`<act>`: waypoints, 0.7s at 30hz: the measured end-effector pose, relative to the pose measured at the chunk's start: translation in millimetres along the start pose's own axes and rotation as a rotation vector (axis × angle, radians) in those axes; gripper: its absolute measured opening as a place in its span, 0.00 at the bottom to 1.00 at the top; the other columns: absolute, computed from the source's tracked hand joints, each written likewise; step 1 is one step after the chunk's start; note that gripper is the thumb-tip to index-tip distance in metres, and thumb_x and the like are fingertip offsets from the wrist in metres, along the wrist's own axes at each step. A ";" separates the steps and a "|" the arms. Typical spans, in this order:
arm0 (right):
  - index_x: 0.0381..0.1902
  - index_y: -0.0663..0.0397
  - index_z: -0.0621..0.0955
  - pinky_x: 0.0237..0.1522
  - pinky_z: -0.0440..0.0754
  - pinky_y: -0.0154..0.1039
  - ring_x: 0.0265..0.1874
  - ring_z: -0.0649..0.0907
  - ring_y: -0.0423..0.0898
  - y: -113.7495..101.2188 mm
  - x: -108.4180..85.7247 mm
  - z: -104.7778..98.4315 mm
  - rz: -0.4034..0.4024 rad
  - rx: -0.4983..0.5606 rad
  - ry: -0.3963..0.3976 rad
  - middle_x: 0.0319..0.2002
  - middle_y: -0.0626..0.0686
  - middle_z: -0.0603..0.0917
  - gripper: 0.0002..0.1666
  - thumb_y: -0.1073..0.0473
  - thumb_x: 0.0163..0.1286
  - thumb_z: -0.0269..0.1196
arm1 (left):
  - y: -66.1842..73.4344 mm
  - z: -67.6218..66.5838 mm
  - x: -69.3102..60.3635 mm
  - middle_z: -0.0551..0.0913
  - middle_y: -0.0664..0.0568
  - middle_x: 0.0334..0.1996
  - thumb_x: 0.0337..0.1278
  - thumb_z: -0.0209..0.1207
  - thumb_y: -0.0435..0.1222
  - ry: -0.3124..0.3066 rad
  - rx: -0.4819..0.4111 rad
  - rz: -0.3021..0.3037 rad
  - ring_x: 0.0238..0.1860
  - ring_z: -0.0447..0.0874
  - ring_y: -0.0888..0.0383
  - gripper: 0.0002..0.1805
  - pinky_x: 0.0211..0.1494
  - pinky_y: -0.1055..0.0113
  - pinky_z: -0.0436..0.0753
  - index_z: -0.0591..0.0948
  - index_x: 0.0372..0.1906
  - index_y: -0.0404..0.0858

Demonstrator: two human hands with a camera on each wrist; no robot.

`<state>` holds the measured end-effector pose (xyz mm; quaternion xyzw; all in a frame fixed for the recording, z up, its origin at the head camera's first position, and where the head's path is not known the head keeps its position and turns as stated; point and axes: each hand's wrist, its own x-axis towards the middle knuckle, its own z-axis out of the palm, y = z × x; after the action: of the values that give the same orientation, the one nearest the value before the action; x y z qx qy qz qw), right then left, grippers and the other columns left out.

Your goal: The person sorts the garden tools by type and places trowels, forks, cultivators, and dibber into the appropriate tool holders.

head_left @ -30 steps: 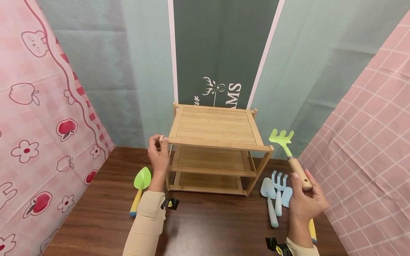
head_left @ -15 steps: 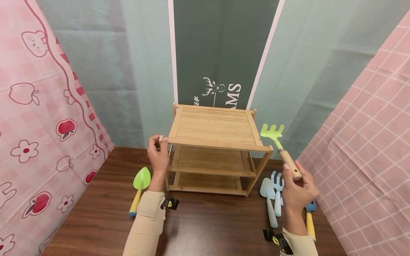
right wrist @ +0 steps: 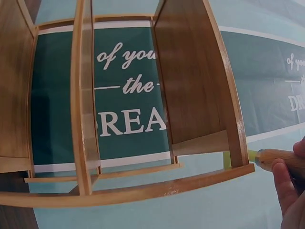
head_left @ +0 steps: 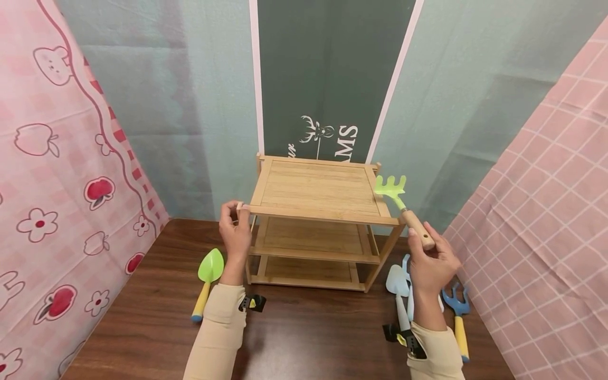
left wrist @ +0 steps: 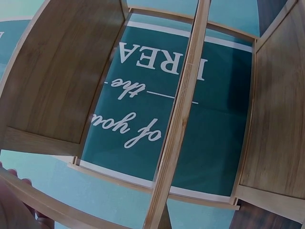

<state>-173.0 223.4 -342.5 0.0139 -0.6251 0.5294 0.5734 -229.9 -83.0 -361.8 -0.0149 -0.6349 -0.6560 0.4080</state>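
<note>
A three-tier wooden rack [head_left: 318, 187] stands on the brown table, its shelves bare. The left hand [head_left: 235, 229] grips the rack's front left top corner; in the left wrist view its fingers [left wrist: 27, 182] curl over the wooden frame. Pinched by its wooden handle [head_left: 418, 230] in the right hand [head_left: 433, 264], a light green rake [head_left: 391, 189] is held up with its tines over the top shelf's right edge. In the right wrist view the rake's handle [right wrist: 276, 160] shows beside the rack's post, its green head mostly hidden behind the frame.
A green trowel [head_left: 211, 265] with a yellow handle lies left of the rack. On the right lie a pale blue trowel [head_left: 398, 280], partly covered pale blue tools and a blue fork [head_left: 456, 302] with a yellow handle. Pink cloths hang at both sides.
The right hand has moved left and slightly up with the green rake, from beside the rack to its top right edge. The blue fork has come into fuller view. The left hand stays put.
</note>
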 end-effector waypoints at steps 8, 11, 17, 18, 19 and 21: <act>0.39 0.74 0.82 0.25 0.73 0.23 0.23 0.78 0.32 -9.1 6.9 12.6 0.059 -0.046 -0.060 0.29 0.49 0.82 0.16 0.73 0.50 0.67 | 1.1 0.0 0.4 0.68 0.54 0.25 0.56 0.52 0.26 -0.001 -0.005 0.000 0.29 0.65 0.61 0.09 0.34 0.67 0.64 0.72 0.37 0.21; 0.41 0.72 0.82 0.27 0.74 0.24 0.23 0.79 0.33 -7.4 10.3 17.7 0.096 -0.067 -0.082 0.29 0.53 0.82 0.16 0.71 0.51 0.67 | 1.2 -0.1 1.1 0.67 0.54 0.25 0.56 0.52 0.26 0.001 -0.011 0.002 0.29 0.65 0.61 0.08 0.34 0.68 0.63 0.72 0.37 0.21; 0.43 0.66 0.83 0.27 0.75 0.25 0.25 0.80 0.35 22.7 15.6 22.4 0.162 -0.079 -0.116 0.32 0.54 0.82 0.18 0.66 0.53 0.69 | 1.2 -0.6 0.8 0.68 0.53 0.26 0.55 0.52 0.26 0.001 -0.020 0.003 0.30 0.65 0.61 0.08 0.35 0.67 0.64 0.72 0.37 0.21; 0.43 0.65 0.83 0.26 0.75 0.25 0.23 0.79 0.35 23.7 16.4 23.4 0.168 -0.083 -0.124 0.29 0.51 0.81 0.17 0.66 0.53 0.69 | 1.1 -0.8 0.7 0.68 0.52 0.26 0.55 0.53 0.26 0.000 -0.020 0.002 0.30 0.65 0.61 0.08 0.35 0.67 0.64 0.72 0.37 0.21; 0.43 0.65 0.83 0.25 0.74 0.25 0.22 0.78 0.34 25.0 17.4 24.3 0.168 -0.091 -0.132 0.27 0.49 0.80 0.17 0.66 0.53 0.69 | 1.1 -0.9 0.5 0.68 0.52 0.26 0.55 0.53 0.25 -0.001 -0.020 0.002 0.30 0.65 0.60 0.08 0.35 0.67 0.64 0.72 0.37 0.21; 0.43 0.64 0.84 0.25 0.74 0.25 0.21 0.78 0.34 26.4 19.7 27.1 0.171 -0.104 -0.143 0.26 0.47 0.79 0.17 0.66 0.53 0.69 | 1.1 -1.2 0.2 0.68 0.51 0.26 0.55 0.53 0.25 -0.003 -0.020 0.003 0.30 0.65 0.60 0.08 0.35 0.67 0.64 0.72 0.37 0.21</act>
<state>-215.2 228.2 -339.2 -0.0317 -0.6901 0.5407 0.4800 -228.9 -84.0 -361.0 -0.0209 -0.6291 -0.6616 0.4077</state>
